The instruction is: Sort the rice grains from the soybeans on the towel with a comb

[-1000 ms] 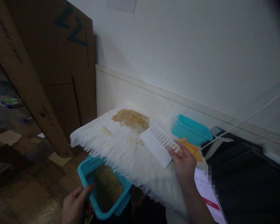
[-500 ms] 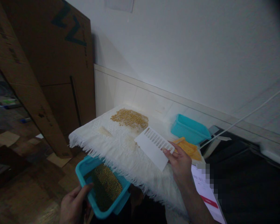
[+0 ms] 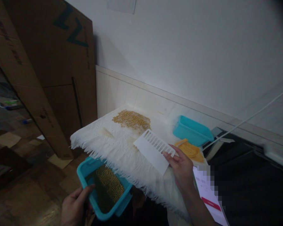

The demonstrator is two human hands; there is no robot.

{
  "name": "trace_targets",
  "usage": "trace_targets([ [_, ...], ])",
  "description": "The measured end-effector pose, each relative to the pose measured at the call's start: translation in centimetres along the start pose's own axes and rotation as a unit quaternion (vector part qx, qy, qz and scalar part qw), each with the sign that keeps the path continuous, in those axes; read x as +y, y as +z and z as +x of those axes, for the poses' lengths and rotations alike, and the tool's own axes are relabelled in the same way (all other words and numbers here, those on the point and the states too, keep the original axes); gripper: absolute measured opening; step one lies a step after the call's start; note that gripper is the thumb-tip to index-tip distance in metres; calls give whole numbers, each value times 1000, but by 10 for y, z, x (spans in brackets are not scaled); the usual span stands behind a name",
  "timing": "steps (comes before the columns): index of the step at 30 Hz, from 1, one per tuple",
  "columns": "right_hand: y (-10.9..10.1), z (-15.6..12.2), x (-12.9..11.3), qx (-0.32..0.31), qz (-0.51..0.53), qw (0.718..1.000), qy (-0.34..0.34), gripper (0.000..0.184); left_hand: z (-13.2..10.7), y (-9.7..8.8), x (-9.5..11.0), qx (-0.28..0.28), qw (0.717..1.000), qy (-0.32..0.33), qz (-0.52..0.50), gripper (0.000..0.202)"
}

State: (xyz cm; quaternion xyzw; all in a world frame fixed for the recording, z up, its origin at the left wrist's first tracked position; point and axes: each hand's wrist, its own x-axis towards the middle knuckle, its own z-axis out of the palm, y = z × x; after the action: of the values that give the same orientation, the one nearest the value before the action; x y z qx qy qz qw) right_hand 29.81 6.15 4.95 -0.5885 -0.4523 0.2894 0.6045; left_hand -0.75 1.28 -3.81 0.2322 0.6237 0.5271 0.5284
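My left hand (image 3: pixel 75 204) grips the near left rim of a turquoise plastic bin (image 3: pixel 101 217), thumb over the edge. Yellow soybeans (image 3: pixel 110 185) lie inside it, partly in shadow. The bin hangs below the fringed front edge of a white cloth (image 3: pixel 113 150). Between the thumb and fingers of my right hand (image 3: pixel 180 164) is a flat white slotted plastic scraper (image 3: pixel 153 157), tilted over the cloth, its row of slots facing the wall. Beyond the scraper, a spread of soybeans (image 3: pixel 132 119) mixed with paler small grains rests on the cloth.
A second turquoise bin (image 3: pixel 193 130) stands at the back right, with a folded yellow cloth (image 3: pixel 191 150) before it. A lit screen (image 3: pixel 209 197) is beside my right forearm. A tall cardboard box (image 3: pixel 61 69) rises at the left. A white cable (image 3: pixel 250 117) crosses on the right.
The scraper in my right hand has shifted slightly toward me and left across the cloth. My left hand and the bin stay nearly in place.
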Motion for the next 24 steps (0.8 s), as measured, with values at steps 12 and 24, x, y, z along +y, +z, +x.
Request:
trace_targets([
  [12,8,-9,-11,-18,28,999,26,55,-4,0,6,7,1000,10,6,41],
  [24,11,-4,-13,-12,28,999,14,56,-6,1,9,-5,1000,-1,2,39],
])
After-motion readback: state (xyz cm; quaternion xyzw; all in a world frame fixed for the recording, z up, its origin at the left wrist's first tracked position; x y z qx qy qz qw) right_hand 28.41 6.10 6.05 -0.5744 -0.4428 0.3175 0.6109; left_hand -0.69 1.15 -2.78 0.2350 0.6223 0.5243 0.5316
